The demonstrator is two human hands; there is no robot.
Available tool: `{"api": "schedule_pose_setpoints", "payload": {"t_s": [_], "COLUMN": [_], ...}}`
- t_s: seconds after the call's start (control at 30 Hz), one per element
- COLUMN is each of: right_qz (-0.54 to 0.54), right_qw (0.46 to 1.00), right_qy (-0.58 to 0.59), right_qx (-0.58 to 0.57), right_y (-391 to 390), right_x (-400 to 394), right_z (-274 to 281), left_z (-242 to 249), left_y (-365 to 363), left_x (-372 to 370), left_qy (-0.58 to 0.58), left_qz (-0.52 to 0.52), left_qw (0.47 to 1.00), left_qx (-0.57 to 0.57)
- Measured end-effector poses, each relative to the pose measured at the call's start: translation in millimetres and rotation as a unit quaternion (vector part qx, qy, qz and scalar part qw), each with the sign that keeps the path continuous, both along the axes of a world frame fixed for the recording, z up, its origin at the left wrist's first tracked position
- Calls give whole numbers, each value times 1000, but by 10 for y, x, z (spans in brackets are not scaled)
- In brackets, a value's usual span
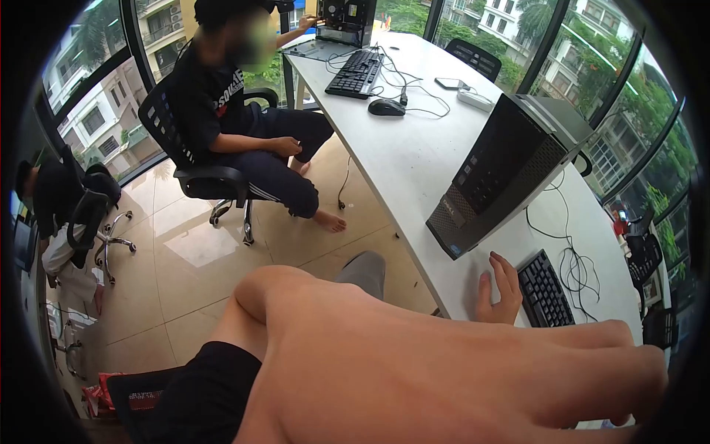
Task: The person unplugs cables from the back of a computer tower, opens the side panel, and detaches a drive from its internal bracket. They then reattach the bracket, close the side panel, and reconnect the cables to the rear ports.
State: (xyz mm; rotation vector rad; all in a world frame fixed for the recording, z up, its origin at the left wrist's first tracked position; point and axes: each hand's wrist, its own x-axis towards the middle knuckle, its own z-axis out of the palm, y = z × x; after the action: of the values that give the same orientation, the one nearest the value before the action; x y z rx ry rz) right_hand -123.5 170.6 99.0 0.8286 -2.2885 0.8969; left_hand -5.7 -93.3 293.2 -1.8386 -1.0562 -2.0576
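Observation:
Very close to the camera, the back of my left hand (444, 370) fills the lower part of the view. Its knuckles point right and its fingertips are out of sight behind them. Beyond it, my right hand (501, 294) is at the table edge with thumb and fingers apart, holding nothing. Right beside those fingers lies a black keyboard (546, 287), partly covered by my left hand in this view. A black Dell desktop computer tower (492, 174) stands on the white table (414, 159) just past my right hand, appearing tilted through the wide lens.
Across the table corner a person (222, 111) sits in a black chair, one hand at an opened computer case (344, 22). Another keyboard (355, 72), a mouse (387, 107), a phone (451, 83) and loose cables share the table. Another person (66, 200) sits far left.

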Motion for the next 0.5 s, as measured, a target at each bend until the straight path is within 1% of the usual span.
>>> {"api": "schedule_pose_setpoints", "payload": {"t_s": [0.1,0.17,0.2,0.27,0.33,0.4,0.5], "right_qz": [0,4,-5,-29,20,-4,1], "right_qw": [1000,1000,1000,997,998,1000,1000], "right_qy": [6,14,13,13,-54,-2,4], "right_qx": [-1,-6,20,67,-31,16,10], "right_y": [-16,-16,-2,-77,13,-10,-1], "right_x": [17,-18,12,131,34,43,38], "right_z": [1,-29,-39,46,65,94,97], "left_z": [4,19,31,50,29,-27,-256], "left_y": [6,-34,-52,-112,-184,-205,-256], "left_x": [-59,-103,-133,-183,-287,-429,-761], "left_qy": [5,8,8,5,-4,-25,-67], "left_qz": [9,34,57,125,210,310,444], "left_qw": [1000,999,998,992,977,950,893], "left_qx": [0,7,12,22,29,34,30]}}
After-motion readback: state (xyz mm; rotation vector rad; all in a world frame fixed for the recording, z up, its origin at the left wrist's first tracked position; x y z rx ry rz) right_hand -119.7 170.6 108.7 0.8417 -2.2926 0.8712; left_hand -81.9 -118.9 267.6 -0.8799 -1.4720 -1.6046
